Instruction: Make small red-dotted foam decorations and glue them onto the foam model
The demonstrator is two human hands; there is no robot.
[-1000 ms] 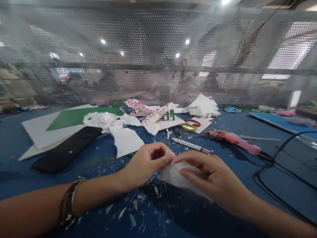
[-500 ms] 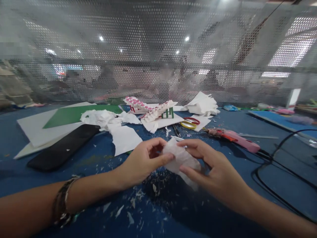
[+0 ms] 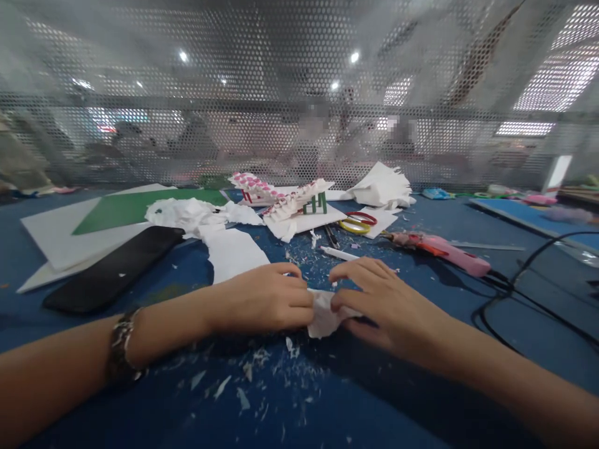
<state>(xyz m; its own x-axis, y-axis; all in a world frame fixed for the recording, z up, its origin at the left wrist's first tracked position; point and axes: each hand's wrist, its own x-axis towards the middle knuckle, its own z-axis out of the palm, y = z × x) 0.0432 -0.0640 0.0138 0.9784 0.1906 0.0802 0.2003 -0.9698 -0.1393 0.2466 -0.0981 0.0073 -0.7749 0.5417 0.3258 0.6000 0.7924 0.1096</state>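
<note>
A small crumpled piece of thin white paper (image 3: 322,318) lies low over the blue table, between my two hands. My left hand (image 3: 266,298), palm down, has its fingers curled together over the paper's left edge; the thumb is hidden. My right hand (image 3: 390,305) bends its fingers around the paper's right side, a fingertip on top and the thumb low behind it. A white pen-like stick (image 3: 339,253) lies just beyond my hands. Left of it, a torn white sheet (image 3: 236,254) reaches behind my left hand.
White scraps (image 3: 243,399) litter the table. Behind stand a paper model (image 3: 285,202) with green posts, scissors (image 3: 353,226) and stacked white paper (image 3: 381,187). A pink glue gun (image 3: 449,252) with its black cable (image 3: 519,280) lies right, a black case (image 3: 112,268) left. A perforated screen (image 3: 281,81) rises behind.
Both hands have lowered the paper toward the table. My left hand has turned palm down over it, and my right hand's fingers have shifted along its right side. The view has tilted slightly.
</note>
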